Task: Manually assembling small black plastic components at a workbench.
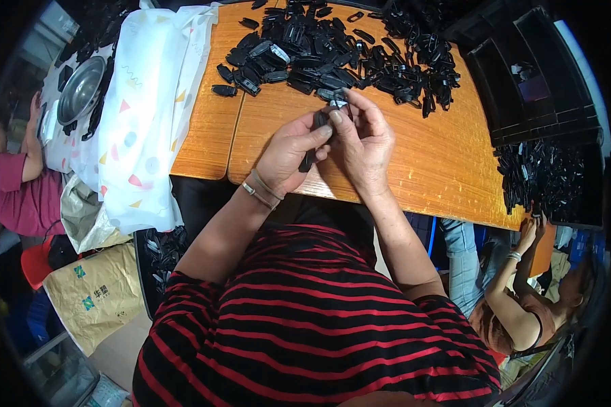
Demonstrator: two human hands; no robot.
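My left hand (285,152) is closed round a long, narrow black plastic part (308,160) above the near edge of the wooden table. Close against it, my right hand (368,150) pinches with thumb and fingers at the part's upper end. A small dark piece with a shiny pale face (338,104) shows between the right fingertips; whether it is joined to the black part I cannot tell. Just beyond my hands lies a heap of black plastic parts (305,51), mostly oblong and hollow. Looser, thinner black pieces (421,74) spread to its right.
A white patterned cloth (139,102) covers the table's left side, beside a metal bowl (81,91). At right stand a black crate (540,81) and a tray of small black parts (543,176). Other people sit at left and right. A brown sack (98,295) lies lower left.
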